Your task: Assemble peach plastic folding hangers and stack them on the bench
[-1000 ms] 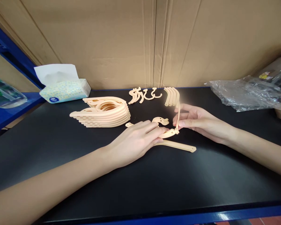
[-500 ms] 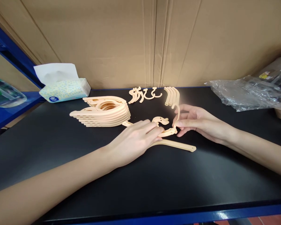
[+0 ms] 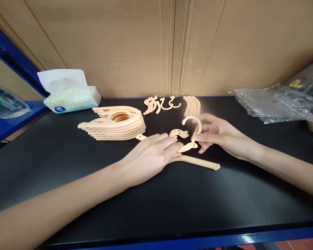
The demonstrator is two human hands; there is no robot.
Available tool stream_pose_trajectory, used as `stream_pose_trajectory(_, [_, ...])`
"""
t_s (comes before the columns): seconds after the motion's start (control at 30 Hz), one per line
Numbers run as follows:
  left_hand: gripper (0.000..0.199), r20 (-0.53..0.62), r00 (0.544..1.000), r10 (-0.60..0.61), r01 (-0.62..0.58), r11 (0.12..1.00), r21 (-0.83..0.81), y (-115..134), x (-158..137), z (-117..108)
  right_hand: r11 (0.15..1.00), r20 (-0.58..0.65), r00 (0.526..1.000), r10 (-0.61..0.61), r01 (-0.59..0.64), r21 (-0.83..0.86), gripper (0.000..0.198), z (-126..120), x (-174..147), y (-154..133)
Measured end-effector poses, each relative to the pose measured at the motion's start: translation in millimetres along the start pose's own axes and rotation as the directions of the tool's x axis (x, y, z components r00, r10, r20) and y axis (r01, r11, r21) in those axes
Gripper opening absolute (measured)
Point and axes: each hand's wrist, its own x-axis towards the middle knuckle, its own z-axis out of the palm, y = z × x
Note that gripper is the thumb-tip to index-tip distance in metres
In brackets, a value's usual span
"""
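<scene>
My right hand (image 3: 219, 135) pinches a cream plastic hanger hook (image 3: 199, 124) low on its stem, between thumb and fingers. The hook's base meets the end of a short curved hanger piece (image 3: 187, 148), though the exact joint is too small to make out. My left hand (image 3: 152, 152) is closed over that piece, its fingers hiding most of it. From under the left hand a long hanger arm (image 3: 200, 161) sticks out to the right, and another cream end (image 3: 141, 137) shows to the left. Just behind lies a small curved piece with holes (image 3: 178, 133).
A stack of folded cream hangers (image 3: 117, 130) stands on the black tabletop (image 3: 156, 211) at left. Farther back lie loose hooks (image 3: 152, 104) and several slim arms (image 3: 192, 105). A tissue pack (image 3: 73, 99) sits back left, clear plastic bags (image 3: 266, 104) back right, cardboard (image 3: 106, 45) behind.
The hook in my right hand has turned, so its open curve now faces left and shows broadside. My left hand has stayed nearly in place over the hanger piece.
</scene>
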Motion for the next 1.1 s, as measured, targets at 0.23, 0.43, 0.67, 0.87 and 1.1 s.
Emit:
stream_pose_trajectory(0.23, [0.027,-0.02,1.0,-0.022,0.021,0.999,-0.05,1,1,-1,1.0,0.023,1.0,-0.004,0.003,0.03,0.059,-2,-1,-5])
stream_pose_trajectory(0.43, [0.025,-0.051,0.999,-0.017,0.013,0.997,-0.081,2,0,-2,0.999,0.038,0.999,0.024,-0.026,0.046,0.057,-3,-3,-9])
stream_pose_trajectory(0.67, [0.027,-0.033,0.999,-0.037,0.033,0.994,-0.104,1,0,-1,0.999,0.049,0.998,-0.032,0.032,0.016,0.055,-3,-2,-6])
stream_pose_trajectory(0.87, [0.017,0.009,0.981,-0.193,0.189,0.949,-0.251,6,0,-4,0.979,-0.061,0.983,-0.171,0.163,-0.126,0.037,10,-9,-12])
stream_pose_trajectory(1.1, [0.006,0.058,0.951,-0.304,0.304,0.882,-0.361,11,4,-5,0.959,-0.046,0.973,-0.226,0.214,-0.184,0.027,24,-20,-15])
